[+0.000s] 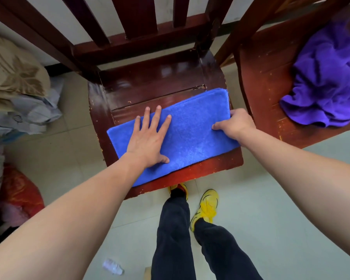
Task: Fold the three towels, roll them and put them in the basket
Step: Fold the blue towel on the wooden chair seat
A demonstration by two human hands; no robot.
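A blue towel (190, 134) lies folded into a long strip across the seat of a dark red wooden chair (150, 87). My left hand (150, 138) presses flat on its left half with the fingers spread. At the towel's right end my right hand (236, 122) pinches the edge, thumb on top and fingers curled under. A purple towel (327, 77) lies crumpled on the seat of a second chair (267, 77) to the right. No basket and no third towel are in view.
Piled bedding and clothes (18, 87) lie on the floor at the left, with a red bundle (18, 199) below them. A small plastic bottle (113, 266) lies on the tiled floor near my legs and yellow shoes (206, 207).
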